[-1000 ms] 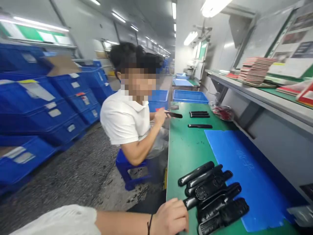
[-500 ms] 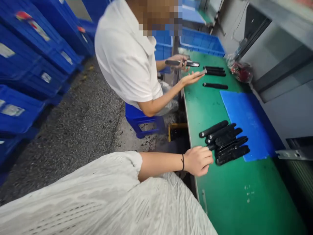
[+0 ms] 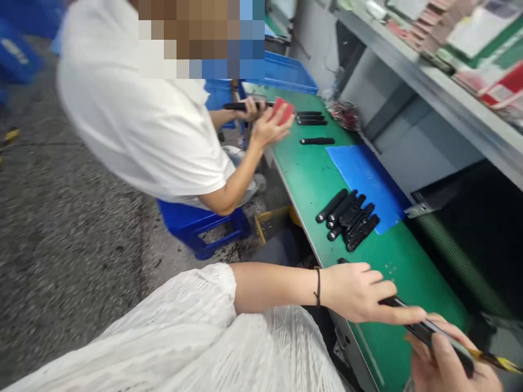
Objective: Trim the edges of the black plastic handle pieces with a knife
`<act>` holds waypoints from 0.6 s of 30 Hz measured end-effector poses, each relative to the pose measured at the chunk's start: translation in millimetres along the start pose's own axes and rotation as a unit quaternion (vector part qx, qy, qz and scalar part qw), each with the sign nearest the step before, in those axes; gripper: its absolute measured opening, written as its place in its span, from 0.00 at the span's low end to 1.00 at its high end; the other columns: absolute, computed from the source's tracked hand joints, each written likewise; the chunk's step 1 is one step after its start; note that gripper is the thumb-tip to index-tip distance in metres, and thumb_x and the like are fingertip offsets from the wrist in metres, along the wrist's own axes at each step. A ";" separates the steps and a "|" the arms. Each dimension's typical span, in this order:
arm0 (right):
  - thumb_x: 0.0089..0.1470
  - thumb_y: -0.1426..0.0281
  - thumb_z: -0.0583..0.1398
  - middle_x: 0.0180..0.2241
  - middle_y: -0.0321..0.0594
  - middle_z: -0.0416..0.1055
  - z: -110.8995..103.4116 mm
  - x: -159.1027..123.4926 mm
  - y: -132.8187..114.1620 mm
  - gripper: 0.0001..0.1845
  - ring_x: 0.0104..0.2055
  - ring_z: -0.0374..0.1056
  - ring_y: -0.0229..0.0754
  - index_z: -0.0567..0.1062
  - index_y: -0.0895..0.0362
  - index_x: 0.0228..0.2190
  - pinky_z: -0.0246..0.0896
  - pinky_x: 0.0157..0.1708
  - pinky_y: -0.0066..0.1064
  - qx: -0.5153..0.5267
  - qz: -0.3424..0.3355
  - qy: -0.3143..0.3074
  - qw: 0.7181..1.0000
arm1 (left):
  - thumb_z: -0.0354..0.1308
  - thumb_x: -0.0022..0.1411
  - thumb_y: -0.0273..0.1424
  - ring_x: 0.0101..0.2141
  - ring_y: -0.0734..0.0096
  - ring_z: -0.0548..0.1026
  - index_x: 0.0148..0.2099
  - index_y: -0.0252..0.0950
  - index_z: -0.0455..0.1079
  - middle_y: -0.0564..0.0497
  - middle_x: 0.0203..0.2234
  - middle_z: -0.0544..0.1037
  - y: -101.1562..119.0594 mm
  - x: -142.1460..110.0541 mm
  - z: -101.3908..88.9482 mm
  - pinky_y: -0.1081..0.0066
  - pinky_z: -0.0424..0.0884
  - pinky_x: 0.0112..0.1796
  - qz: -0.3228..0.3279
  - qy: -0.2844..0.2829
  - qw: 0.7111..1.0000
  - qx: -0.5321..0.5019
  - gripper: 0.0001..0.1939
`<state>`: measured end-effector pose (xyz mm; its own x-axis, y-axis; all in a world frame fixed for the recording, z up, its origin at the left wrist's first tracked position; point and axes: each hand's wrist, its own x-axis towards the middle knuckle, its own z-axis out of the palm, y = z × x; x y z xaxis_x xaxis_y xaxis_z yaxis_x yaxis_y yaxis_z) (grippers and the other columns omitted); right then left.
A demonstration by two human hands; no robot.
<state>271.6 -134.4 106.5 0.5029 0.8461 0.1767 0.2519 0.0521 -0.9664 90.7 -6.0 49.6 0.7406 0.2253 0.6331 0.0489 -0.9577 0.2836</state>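
Your left hand [image 3: 355, 291] and right hand [image 3: 445, 365] both close on one black handle [image 3: 429, 333]; roughly six more handles [image 3: 347, 220] sit piled by the blue mat [image 3: 368, 174], open green bench [image 3: 408, 272] between.

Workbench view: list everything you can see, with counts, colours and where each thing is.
Workbench: one, green, along the wall.
Mat: one, blue, on the workbench.
Heaped parts: several, black, at the mat's edge.
Row parts: three, black, farther along the workbench.
Plastic bag: one, red contents, far end of the workbench.
Crate: blue, beyond the workbench.
Co-worker: one, white shirt, seated on a stool, holding a black part and a red piece.
Held part: one, black, yellow tip, in the person's hands.
Left hand: bracelet at wrist, touching the held part.
Right hand: gripping the held part.
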 end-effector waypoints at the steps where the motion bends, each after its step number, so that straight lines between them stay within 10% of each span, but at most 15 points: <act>1: 0.56 0.59 0.70 0.36 0.39 0.73 7.1 -4.1 4.5 0.17 0.30 0.69 0.37 0.78 0.58 0.40 0.67 0.29 0.30 0.023 -0.008 0.012 1.000 | 0.48 0.74 0.35 0.37 0.64 0.76 0.73 0.46 0.57 0.45 0.43 0.76 0.9 -0.5 -0.3 0.65 0.72 0.37 -0.036 -0.005 0.997 -0.064 0.27; 3: 0.54 0.61 0.71 0.31 0.37 0.71 24.1 -6.1 12.2 0.18 0.28 0.67 0.37 0.79 0.56 0.43 0.63 0.26 0.29 0.015 -0.072 0.032 0.997 | 0.44 0.76 0.39 0.32 0.67 0.73 0.73 0.42 0.55 0.46 0.40 0.75 1.3 -2.6 2.0 0.67 0.71 0.33 -0.150 0.020 0.953 -0.263 0.27; 8: 0.58 0.73 0.67 0.31 0.37 0.72 60.9 11.5 22.5 0.11 0.30 0.68 0.38 0.80 0.53 0.44 0.65 0.28 0.29 -0.192 -0.265 -0.090 0.941 | 0.43 0.75 0.51 0.18 0.83 0.54 0.65 0.40 0.57 0.59 0.26 0.60 6.5 -9.1 8.8 0.79 0.54 0.18 -0.331 0.044 0.597 -0.729 0.27; 10: 0.59 0.74 0.66 0.27 0.33 0.68 69.7 19.7 25.4 0.09 0.27 0.65 0.35 0.78 0.53 0.42 0.62 0.25 0.28 -0.202 -0.295 -0.080 0.930 | 0.52 0.71 0.54 0.17 0.85 0.51 0.63 0.40 0.57 0.62 0.25 0.58 8.6 -12.1 9.7 0.81 0.50 0.17 -0.343 0.046 0.524 -0.778 0.29; 18: 0.60 0.78 0.65 0.30 0.36 0.74 87.5 57.2 27.9 0.07 0.29 0.71 0.38 0.77 0.54 0.37 0.68 0.30 0.31 -0.183 -0.350 -0.209 0.894 | 0.55 0.72 0.49 0.18 0.85 0.59 0.63 0.39 0.61 0.57 0.30 0.65 -0.8 -39.3 -9.7 0.81 0.61 0.16 -0.397 0.084 0.531 -0.744 0.26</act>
<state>235.0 -38.2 73.3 -0.2184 0.8027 0.5550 0.6769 0.5343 -0.5063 55.1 -12.4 31.5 0.8065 0.5842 -0.0910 -0.3751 0.6245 0.6851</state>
